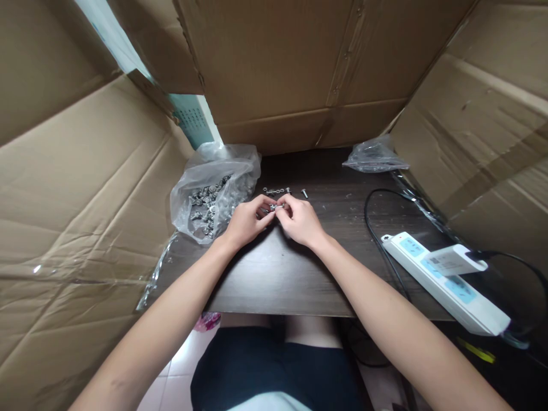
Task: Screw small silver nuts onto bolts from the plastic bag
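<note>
Near the middle of the dark wooden table, my left hand (252, 219) and my right hand (299, 219) meet at the fingertips. Between them is a small silver metal piece (274, 208), which looks like a bolt with a nut; both hands pinch it. Just beyond my fingers lies a row of small nuts and bolts (280, 190), and a single bolt (305, 193) rests to its right. An open clear plastic bag (184, 197) to the left of my left hand holds many metal fasteners (209, 200).
A crumpled clear bag (372, 155) lies at the back right of the table (274, 285). On the right are a white power strip (445, 285) with a plugged-in adapter (454, 260) and a black cable (366, 214). Cardboard walls (291, 63) stand around the table.
</note>
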